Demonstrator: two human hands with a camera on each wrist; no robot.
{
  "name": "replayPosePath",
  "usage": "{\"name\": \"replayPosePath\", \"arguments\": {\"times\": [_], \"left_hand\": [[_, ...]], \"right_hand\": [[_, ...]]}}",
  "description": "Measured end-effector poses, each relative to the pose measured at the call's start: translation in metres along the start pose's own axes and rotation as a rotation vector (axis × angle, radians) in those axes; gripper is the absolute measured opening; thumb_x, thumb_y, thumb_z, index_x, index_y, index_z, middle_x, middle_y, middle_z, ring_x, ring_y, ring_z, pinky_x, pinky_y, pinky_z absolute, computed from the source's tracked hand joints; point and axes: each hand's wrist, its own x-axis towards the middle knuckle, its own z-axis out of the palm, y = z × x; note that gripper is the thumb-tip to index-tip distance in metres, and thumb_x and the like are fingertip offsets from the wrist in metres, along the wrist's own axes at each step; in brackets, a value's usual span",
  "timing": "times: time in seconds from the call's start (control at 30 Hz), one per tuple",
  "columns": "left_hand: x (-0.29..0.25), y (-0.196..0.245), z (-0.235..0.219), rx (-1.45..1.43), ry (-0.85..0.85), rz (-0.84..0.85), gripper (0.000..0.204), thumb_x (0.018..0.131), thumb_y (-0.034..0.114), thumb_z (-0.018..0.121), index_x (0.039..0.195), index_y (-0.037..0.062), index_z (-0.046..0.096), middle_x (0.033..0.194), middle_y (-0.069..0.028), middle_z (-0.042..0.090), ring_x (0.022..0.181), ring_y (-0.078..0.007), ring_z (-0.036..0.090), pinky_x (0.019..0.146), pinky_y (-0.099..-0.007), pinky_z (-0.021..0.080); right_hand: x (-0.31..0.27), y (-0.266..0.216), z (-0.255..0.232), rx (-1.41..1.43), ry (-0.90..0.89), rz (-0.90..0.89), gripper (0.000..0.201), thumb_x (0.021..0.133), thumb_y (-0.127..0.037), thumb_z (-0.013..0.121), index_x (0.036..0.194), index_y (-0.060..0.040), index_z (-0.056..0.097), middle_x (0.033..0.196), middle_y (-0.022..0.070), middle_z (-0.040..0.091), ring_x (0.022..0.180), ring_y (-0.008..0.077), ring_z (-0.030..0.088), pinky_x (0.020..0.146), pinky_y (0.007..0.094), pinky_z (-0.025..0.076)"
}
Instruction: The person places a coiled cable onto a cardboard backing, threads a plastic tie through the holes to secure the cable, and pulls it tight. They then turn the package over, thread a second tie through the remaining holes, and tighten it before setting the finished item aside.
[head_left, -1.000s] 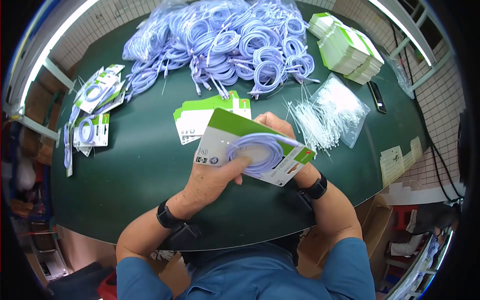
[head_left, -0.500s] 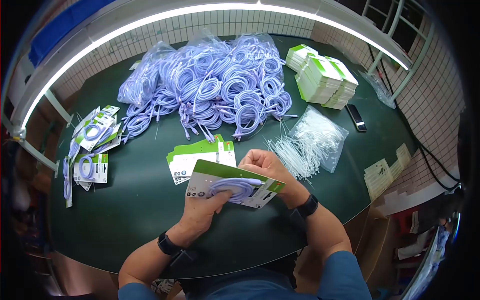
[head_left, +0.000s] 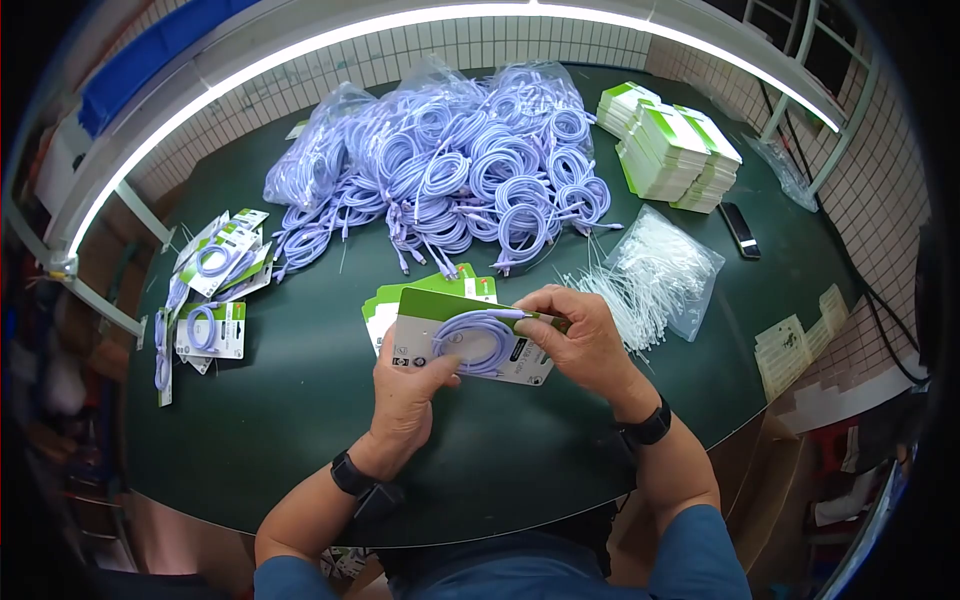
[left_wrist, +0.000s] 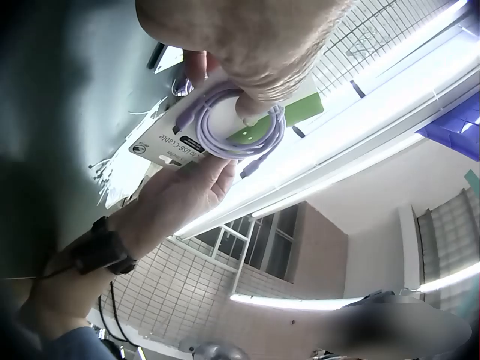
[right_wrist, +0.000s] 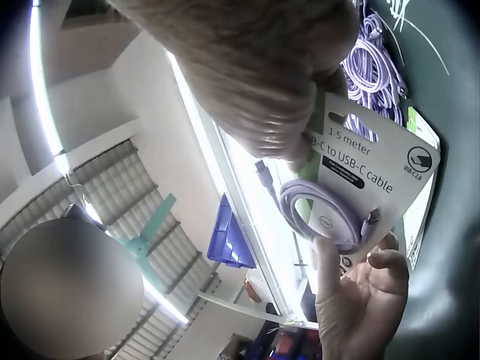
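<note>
Left hand (head_left: 405,395): grip closed on card and coil, thumb over the loops. Right hand (head_left: 590,340): thumb and fingers pinching the card's edge beside a cable end. Card (head_left: 480,345), one, raised above the table (head_left: 290,440), with coiled cable (head_left: 470,322) against its face; probably light, card stiff but bendable, coil springy and apt to slide; best held at the card's edge, thumb on loops. Beyond: loose cards (head_left: 380,312); white ties (head_left: 635,310); cable heap (head_left: 440,160).
</note>
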Motion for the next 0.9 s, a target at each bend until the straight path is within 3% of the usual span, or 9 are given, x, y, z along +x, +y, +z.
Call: {"name": "replayPosePath", "arguments": {"times": [0.1, 0.13, 0.23, 0.27, 0.37, 0.53, 0.63, 0.77, 0.9], "left_hand": [[-0.002, 0.005, -0.001, 0.056, 0.124, 0.456, 0.060, 0.088, 0.004, 0.083, 0.143, 0.0037, 0.057, 0.124, -0.0086, 0.068, 0.115, -0.0215, 0.065, 0.092, -0.0360, 0.057], [-0.004, 0.012, -0.001, 0.056, 0.125, 0.452, 0.060, 0.088, 0.004, 0.083, 0.143, 0.0037, 0.057, 0.124, -0.0086, 0.068, 0.115, -0.0215, 0.065, 0.092, -0.0360, 0.057], [-0.009, 0.049, -0.004, 1.207, 0.019, 1.104, 0.067, 0.085, 0.010, 0.085, 0.145, 0.0023, 0.058, 0.122, -0.0134, 0.067, 0.116, -0.0262, 0.064, 0.104, -0.0429, 0.053], [-0.008, 0.052, -0.002, 1.209, 0.029, 1.093, 0.067, 0.085, 0.010, 0.085, 0.145, 0.0023, 0.058, 0.122, -0.0134, 0.067, 0.116, -0.0262, 0.064, 0.104, -0.0429, 0.053], [-0.004, 0.053, 0.008, 1.552, -0.147, 1.150, 0.072, 0.080, 0.013, 0.087, 0.145, 0.0026, 0.060, 0.111, -0.0110, 0.065, 0.105, -0.0299, 0.065, 0.098, -0.0453, 0.052], [0.008, 0.022, -0.002, 1.611, -0.179, 1.009, 0.071, 0.075, 0.012, 0.086, 0.143, 0.0029, 0.064, 0.103, -0.0081, 0.063, 0.094, -0.0290, 0.063, 0.090, -0.0439, 0.051], [0.011, 0.016, -0.001, 1.582, -0.138, 1.100, 0.060, 0.083, 0.016, 0.078, 0.140, 0.0033, 0.066, 0.093, -0.0057, 0.056, 0.087, -0.0258, 0.059, 0.084, -0.0427, 0.048], [0.013, 0.015, -0.003, 1.584, -0.172, 1.142, 0.058, 0.084, 0.014, 0.076, 0.140, 0.0035, 0.066, 0.093, -0.0055, 0.056, 0.088, -0.0255, 0.058, 0.086, -0.0423, 0.048], [0.014, 0.014, -0.002, 1.563, -0.165, 1.149, 0.055, 0.082, 0.009, 0.076, 0.137, 0.0036, 0.069, 0.093, -0.0050, 0.058, 0.087, -0.0257, 0.060, 0.084, -0.0425, 0.048]], "right_hand": [[0.002, -0.004, -0.008, -0.135, -0.010, -0.058, 0.015, 0.091, -0.004, 0.078, 0.105, 0.0015, 0.077, 0.092, 0.0076, 0.075, 0.077, 0.0138, 0.070, 0.070, 0.0267, 0.055], [0.002, -0.005, -0.009, -0.135, -0.011, -0.054, 0.015, 0.091, -0.004, 0.078, 0.105, 0.0015, 0.077, 0.092, 0.0076, 0.075, 0.077, 0.0138, 0.070, 0.070, 0.0267, 0.055], [0.001, -0.005, -0.002, -0.160, -0.073, -0.082, 0.014, 0.091, -0.006, 0.080, 0.103, 0.0010, 0.077, 0.090, 0.0118, 0.076, 0.072, 0.0176, 0.070, 0.066, 0.0293, 0.055], [0.001, -0.004, 0.000, -0.156, -0.085, -0.077, 0.014, 0.091, -0.006, 0.080, 0.103, 0.0010, 0.077, 0.090, 0.0118, 0.076, 0.072, 0.0176, 0.070, 0.066, 0.0293, 0.055], [0.000, -0.003, 0.004, -0.210, -0.136, -0.139, 0.017, 0.091, -0.007, 0.080, 0.107, 0.0001, 0.077, 0.092, 0.0131, 0.076, 0.074, 0.0202, 0.072, 0.065, 0.0309, 0.056], [-0.004, -0.001, 0.010, -0.181, -0.099, -0.133, 0.020, 0.089, -0.008, 0.082, 0.107, -0.0028, 0.076, 0.095, 0.0124, 0.075, 0.080, 0.0254, 0.073, 0.068, 0.0342, 0.057], [-0.001, -0.012, 0.012, -0.343, -0.064, -0.356, 0.026, 0.081, -0.006, 0.087, 0.104, -0.0051, 0.075, 0.094, 0.0094, 0.075, 0.082, 0.0256, 0.073, 0.069, 0.0346, 0.058], [-0.003, 0.000, 0.018, -0.467, -0.037, -0.549, 0.028, 0.079, -0.006, 0.088, 0.103, -0.0066, 0.073, 0.097, 0.0084, 0.074, 0.085, 0.0280, 0.072, 0.071, 0.0361, 0.059], [-0.004, 0.006, 0.021, -0.538, -0.027, -0.556, 0.025, 0.081, -0.011, 0.084, 0.101, -0.0080, 0.069, 0.096, 0.0072, 0.070, 0.085, 0.0266, 0.069, 0.071, 0.0392, 0.055]]}}
